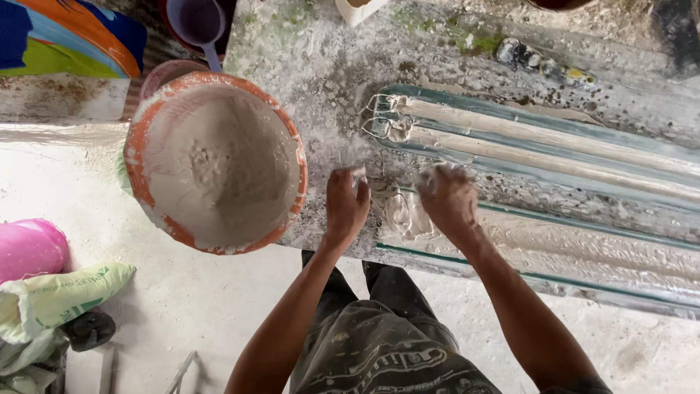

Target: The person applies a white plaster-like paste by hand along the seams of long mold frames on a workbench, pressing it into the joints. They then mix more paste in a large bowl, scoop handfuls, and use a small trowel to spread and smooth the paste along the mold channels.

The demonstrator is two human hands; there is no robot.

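My left hand and my right hand are both at the near end of a long green-edged trough mould lying on a plaster-spattered workbench. Fingers of both hands are curled and coated in white plaster, pressing at a thin wire loop that lies in wet plaster between them. Two more long moulds filled with pale plaster lie beyond, with wire loops at their ends. An orange bucket of grey-white plaster stands just left of my left hand.
A purple scoop lies at the back left, above the bucket. On the floor at the left are a pink object and a pale green sack. A colourful cloth fills the top left corner.
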